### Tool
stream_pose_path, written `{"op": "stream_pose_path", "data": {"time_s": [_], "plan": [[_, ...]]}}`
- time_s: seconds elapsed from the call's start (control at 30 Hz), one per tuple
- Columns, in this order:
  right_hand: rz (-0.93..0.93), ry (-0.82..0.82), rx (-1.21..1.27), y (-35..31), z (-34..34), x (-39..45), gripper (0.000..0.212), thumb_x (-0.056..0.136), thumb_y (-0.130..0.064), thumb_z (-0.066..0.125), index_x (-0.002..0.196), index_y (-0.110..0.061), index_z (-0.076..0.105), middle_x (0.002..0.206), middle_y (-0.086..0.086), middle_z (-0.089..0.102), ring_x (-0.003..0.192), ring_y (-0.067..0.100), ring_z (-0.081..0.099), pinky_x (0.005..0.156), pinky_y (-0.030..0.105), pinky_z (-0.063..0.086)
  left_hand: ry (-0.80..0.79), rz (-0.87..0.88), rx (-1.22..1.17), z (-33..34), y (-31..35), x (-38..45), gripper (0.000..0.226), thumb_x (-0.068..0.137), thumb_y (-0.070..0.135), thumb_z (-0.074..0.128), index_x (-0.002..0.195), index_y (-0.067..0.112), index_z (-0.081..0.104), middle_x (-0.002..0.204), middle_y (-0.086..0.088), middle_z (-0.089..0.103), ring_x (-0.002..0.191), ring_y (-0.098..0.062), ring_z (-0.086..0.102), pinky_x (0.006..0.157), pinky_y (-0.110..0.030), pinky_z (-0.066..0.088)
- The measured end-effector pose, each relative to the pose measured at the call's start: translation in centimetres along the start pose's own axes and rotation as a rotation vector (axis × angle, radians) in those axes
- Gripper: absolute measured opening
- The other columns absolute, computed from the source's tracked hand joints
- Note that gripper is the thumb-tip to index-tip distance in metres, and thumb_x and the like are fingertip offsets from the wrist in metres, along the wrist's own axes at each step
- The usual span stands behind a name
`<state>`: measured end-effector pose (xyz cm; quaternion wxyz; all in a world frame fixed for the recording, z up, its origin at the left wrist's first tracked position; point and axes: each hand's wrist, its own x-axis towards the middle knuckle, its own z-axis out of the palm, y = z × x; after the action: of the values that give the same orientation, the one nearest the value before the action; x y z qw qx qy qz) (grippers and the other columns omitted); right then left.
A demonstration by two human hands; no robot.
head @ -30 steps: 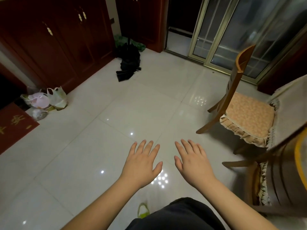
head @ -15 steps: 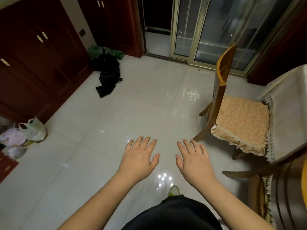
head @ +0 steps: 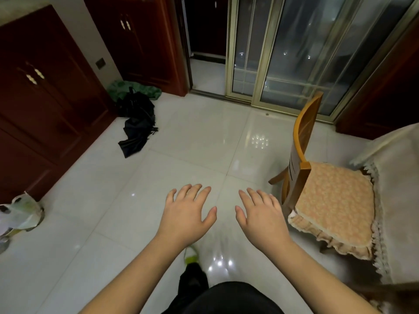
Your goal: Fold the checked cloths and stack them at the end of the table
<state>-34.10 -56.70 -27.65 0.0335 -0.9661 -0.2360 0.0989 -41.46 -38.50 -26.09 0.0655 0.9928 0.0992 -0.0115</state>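
Hands unchanged, left hand (head: pixel 186 217) and right hand (head: pixel 260 217) both spread, holding nothing; my view has swung right, bringing the draped surface (head: pixel 394 177) nearer at 3 o'clock; no checked cloths visible yet.

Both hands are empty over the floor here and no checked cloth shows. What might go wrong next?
1. The black umbrella lying on the glossy floor may trip a step toward the left.
2. The wooden chair sits close by the right hand; a turn toward the covered table may knock it.
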Motion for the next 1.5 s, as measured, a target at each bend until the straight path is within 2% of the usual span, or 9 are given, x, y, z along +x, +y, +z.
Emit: {"op": "stream_pose_path", "data": {"time_s": [0.2, 0.33, 0.5, 0.67, 0.9, 0.97, 1.1, 1.27, 1.5], "plan": [[-0.019, -0.001, -0.004, -2.2, -1.2, 8.9, 0.071, 0.092, -0.050, 0.007, 0.142, -0.022, 0.049, 0.147, 0.004, 0.048, 0.136, 0.027, 0.042, 0.114, 0.045, 0.027, -0.033, 0.037, -0.034, -0.2, -5.2, 8.0, 0.067, 0.088, 0.061, 0.022, 0.142, 0.030, 0.045, 0.145, 0.006, 0.048, 0.136, -0.018, 0.041, 0.113, -0.047, 0.028], [-0.009, -0.081, 0.022, -4.5, -3.0, 14.8, 0.057, 0.101, -0.048, 0.010, 0.151, -0.028, 0.030, 0.158, -0.002, 0.028, 0.146, 0.021, 0.023, 0.119, 0.039, 0.012, -0.018, 0.061, -0.042, -0.9, -9.5, 14.2, 0.060, 0.086, 0.058, 0.034, 0.129, 0.025, 0.061, 0.130, 0.002, 0.063, 0.122, -0.022, 0.056, 0.102, -0.050, 0.043], [0.054, -0.049, 0.034, -6.0, -4.7, 21.2, 0.067, 0.095, -0.053, 0.003, 0.149, -0.028, 0.034, 0.157, -0.002, 0.032, 0.144, 0.020, 0.026, 0.117, 0.038, 0.015, -0.022, 0.140, -0.031, -2.4, -13.3, 22.0, 0.061, 0.085, 0.057, 0.034, 0.127, 0.024, 0.062, 0.128, 0.000, 0.064, 0.119, -0.024, 0.059, 0.100, -0.051, 0.044], [0.121, -0.016, 0.041, -4.6, -5.9, 25.8, 0.085, 0.082, -0.056, -0.008, 0.146, -0.028, 0.040, 0.153, -0.002, 0.038, 0.142, 0.021, 0.032, 0.116, 0.039, 0.020, -0.090, 0.245, -0.001, -3.6, -13.3, 28.7, 0.081, 0.081, 0.065, 0.004, 0.146, 0.031, 0.038, 0.152, 0.007, 0.040, 0.141, -0.019, 0.034, 0.116, -0.046, 0.024], [0.307, 0.020, 0.056, 0.9, -6.2, 31.6, 0.051, 0.090, -0.047, 0.032, 0.113, -0.023, 0.072, 0.115, 0.002, 0.071, 0.105, 0.025, 0.067, 0.087, 0.043, 0.053, -0.095, 0.360, -0.022, -2.4, -9.2, 38.9, 0.069, 0.088, 0.064, 0.021, 0.139, 0.028, 0.051, 0.141, 0.002, 0.054, 0.132, -0.022, 0.048, 0.109, -0.050, 0.034], [0.325, 0.038, 0.059, 3.1, -6.5, 33.7, 0.051, 0.090, -0.047, 0.033, 0.112, -0.022, 0.072, 0.113, 0.003, 0.071, 0.103, 0.026, 0.067, 0.085, 0.042, 0.054, -0.092, 0.386, -0.026, -2.4, -7.4, 42.0, 0.074, 0.086, 0.067, 0.017, 0.140, 0.029, 0.049, 0.144, 0.002, 0.052, 0.134, -0.022, 0.046, 0.111, -0.051, 0.031], [0.353, 0.028, 0.102, 7.5, -7.3, 37.8, 0.062, 0.091, -0.049, 0.021, 0.126, -0.021, 0.064, 0.128, 0.004, 0.064, 0.119, 0.028, 0.059, 0.098, 0.044, 0.046, -0.157, 0.419, -0.022, -2.6, -4.0, 47.8, 0.084, 0.080, 0.070, 0.004, 0.147, 0.031, 0.037, 0.153, 0.004, 0.039, 0.142, -0.020, 0.033, 0.118, -0.049, 0.020], [0.397, 0.037, 0.114, 12.4, -8.7, 42.2, 0.050, 0.087, -0.046, 0.035, 0.109, -0.022, 0.074, 0.110, 0.002, 0.073, 0.100, 0.024, 0.069, 0.084, 0.040, 0.055, -0.184, 0.475, -0.016, -2.5, 0.2, 54.3, 0.078, 0.085, 0.067, 0.011, 0.145, 0.028, 0.043, 0.150, 0.001, 0.044, 0.140, -0.022, 0.037, 0.116, -0.050, 0.024], [0.451, 0.051, 0.112, 17.0, -10.3, 48.1, 0.050, 0.087, -0.045, 0.036, 0.110, -0.021, 0.074, 0.110, 0.004, 0.073, 0.101, 0.027, 0.069, 0.086, 0.044, 0.055, -0.201, 0.559, 0.014, -2.2, 4.4, 62.7, 0.081, 0.083, 0.067, 0.006, 0.148, 0.030, 0.036, 0.154, 0.003, 0.039, 0.143, -0.020, 0.032, 0.117, -0.047, 0.019]]}}
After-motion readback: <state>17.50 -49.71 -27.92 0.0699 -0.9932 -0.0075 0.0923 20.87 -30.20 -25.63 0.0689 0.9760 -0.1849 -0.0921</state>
